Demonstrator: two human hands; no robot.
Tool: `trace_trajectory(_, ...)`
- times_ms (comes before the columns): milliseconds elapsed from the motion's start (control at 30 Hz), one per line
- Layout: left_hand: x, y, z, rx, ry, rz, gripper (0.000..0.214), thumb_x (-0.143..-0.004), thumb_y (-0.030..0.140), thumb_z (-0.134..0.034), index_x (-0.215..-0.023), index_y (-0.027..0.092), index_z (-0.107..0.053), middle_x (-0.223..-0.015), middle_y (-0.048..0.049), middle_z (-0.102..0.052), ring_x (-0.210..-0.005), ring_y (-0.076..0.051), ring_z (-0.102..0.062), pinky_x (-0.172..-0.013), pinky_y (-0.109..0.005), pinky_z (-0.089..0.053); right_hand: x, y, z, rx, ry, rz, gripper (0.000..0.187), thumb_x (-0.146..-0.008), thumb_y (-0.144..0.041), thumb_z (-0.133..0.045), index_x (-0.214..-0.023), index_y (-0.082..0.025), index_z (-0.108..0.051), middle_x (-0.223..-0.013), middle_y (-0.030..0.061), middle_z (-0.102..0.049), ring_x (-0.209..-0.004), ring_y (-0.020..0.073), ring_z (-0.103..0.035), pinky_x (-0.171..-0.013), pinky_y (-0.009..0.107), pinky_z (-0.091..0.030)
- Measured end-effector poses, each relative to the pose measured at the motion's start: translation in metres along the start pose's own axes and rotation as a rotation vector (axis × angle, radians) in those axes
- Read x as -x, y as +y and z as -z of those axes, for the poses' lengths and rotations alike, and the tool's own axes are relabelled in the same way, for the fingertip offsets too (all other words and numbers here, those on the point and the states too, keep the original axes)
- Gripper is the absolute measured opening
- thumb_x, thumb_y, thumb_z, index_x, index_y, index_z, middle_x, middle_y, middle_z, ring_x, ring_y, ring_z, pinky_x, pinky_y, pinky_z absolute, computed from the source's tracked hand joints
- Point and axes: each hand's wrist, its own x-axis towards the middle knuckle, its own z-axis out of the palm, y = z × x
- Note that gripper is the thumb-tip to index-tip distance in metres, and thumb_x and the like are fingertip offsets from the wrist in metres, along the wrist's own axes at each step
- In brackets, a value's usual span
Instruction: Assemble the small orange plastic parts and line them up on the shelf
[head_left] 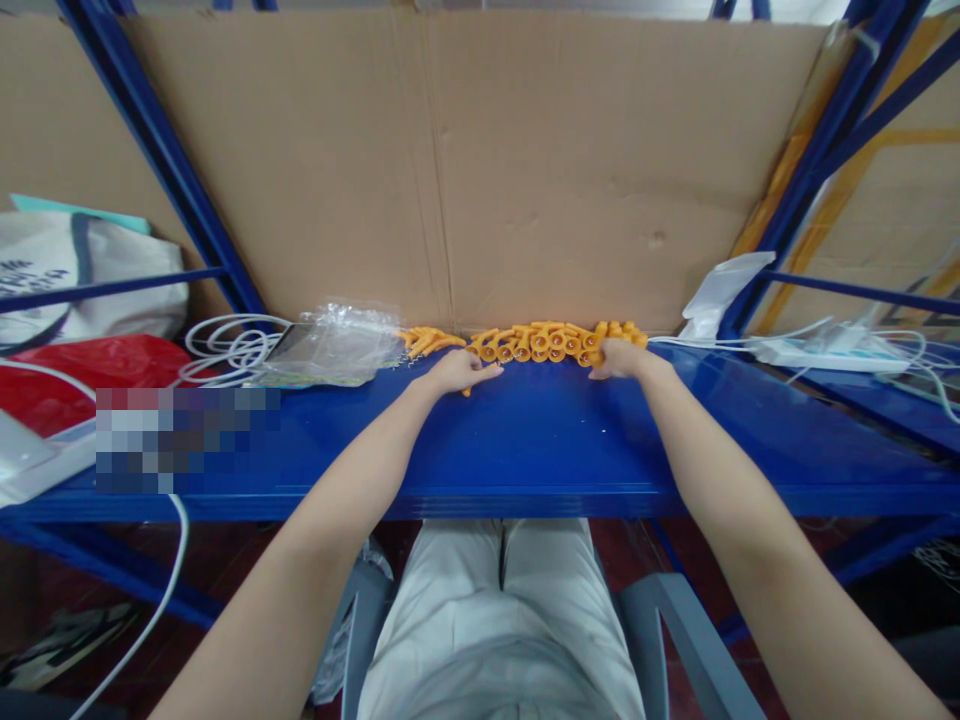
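Note:
Orange plastic pieces (pixel 540 343) with round, hollow cup-like ends are stacked in a row at the back of the blue tabletop, against the cardboard. At the row's left part is my left hand (pixel 454 371), its fingers curled and its thumb pointing right. An orange tip pokes out beneath it, so it seems to grip one piece. My right hand (pixel 621 359) closes round the row's right end, with some fingers hidden by the hand itself. Thinner orange pieces (pixel 427 341) lie in a loose bunch left of my left hand.
Clear plastic bags (pixel 337 345) and a coiled white cable (pixel 232 350) lie left of the bunch. A red bag (pixel 97 370) sits farther left. On the right are a white power strip (pixel 825 350) and cables. Blue metal posts (pixel 169 160) flank the cardboard panel (pixel 525 170).

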Motion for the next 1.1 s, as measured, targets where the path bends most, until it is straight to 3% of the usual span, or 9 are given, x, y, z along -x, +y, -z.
trace_trajectory(33, 0.0, 0.0, 0.0, 0.0, -0.008, -0.005, 0.056, -0.084, 0.064, -0.063, -0.05, 0.021, -0.054, -0.043, -0.0001, -0.056, -0.047, -0.014, -0.053, -0.053, -0.026, -0.036, 0.002, -0.009, 0.002, -0.013, -0.124, 0.011, 0.034, -0.065, -0.024, -0.089, -0.095, -0.016, -0.076, -0.098, 0.0123, -0.075, -0.096, 0.0338, -0.071, -0.087, 0.044, -0.055)
trace_trajectory(100, 0.001, 0.001, 0.001, 0.01, -0.018, -0.016, 0.05, -0.08, 0.059, -0.069, -0.051, 0.021, -0.055, -0.042, 0.0009, -0.056, -0.047, -0.014, -0.054, -0.053, -0.026, -0.037, 0.005, -0.025, 0.006, -0.053, -0.188, 0.076, 0.032, -0.072, -0.02, -0.083, -0.103, -0.018, -0.076, -0.101, 0.0093, -0.076, -0.095, 0.0309, -0.071, -0.088, 0.042, -0.054)
trace_trajectory(333, 0.0, -0.001, 0.001, 0.014, -0.02, -0.024, 0.045, -0.076, 0.056, -0.075, -0.053, 0.021, -0.059, -0.042, 0.0013, -0.056, -0.048, -0.014, -0.055, -0.054, -0.026, -0.037, 0.012, -0.058, 0.003, -0.178, -0.069, 0.366, 0.029, -0.085, -0.024, -0.073, -0.113, -0.018, -0.076, -0.116, 0.0098, -0.077, -0.108, 0.0287, -0.071, -0.095, 0.04, -0.054)
trace_trajectory(567, 0.003, 0.007, 0.003, -0.025, -0.03, -0.01, 0.045, -0.079, 0.052, -0.073, -0.051, 0.021, -0.058, -0.043, 0.0013, -0.056, -0.048, -0.014, -0.053, -0.055, -0.027, -0.037, 0.015, -0.067, -0.006, -0.213, 0.033, 0.413, 0.036, -0.088, -0.023, -0.071, -0.123, -0.018, -0.075, -0.128, 0.0118, -0.074, -0.118, 0.0297, -0.069, -0.102, 0.046, -0.053)
trace_trajectory(933, 0.005, 0.012, 0.003, -0.008, -0.031, 0.013, 0.045, -0.079, 0.049, -0.075, -0.05, 0.021, -0.056, -0.042, 0.0022, -0.053, -0.048, -0.014, -0.052, -0.056, -0.027, -0.036, 0.017, -0.071, -0.003, -0.259, 0.03, 0.489, 0.033, -0.089, -0.022, -0.069, -0.122, -0.017, -0.075, -0.126, 0.0129, -0.074, -0.12, 0.0295, -0.067, -0.105, 0.047, -0.05)
trace_trajectory(1100, 0.004, 0.01, 0.001, -0.022, -0.044, 0.005, 0.036, -0.079, 0.049, -0.075, -0.062, 0.019, -0.066, -0.046, 0.0015, -0.057, -0.053, -0.014, -0.057, -0.058, -0.026, -0.039, 0.016, -0.072, -0.004, -0.283, 0.03, 0.543, 0.031, -0.09, -0.019, -0.068, -0.12, -0.018, -0.075, -0.123, 0.0118, -0.075, -0.117, 0.0286, -0.069, -0.103, 0.047, -0.051)
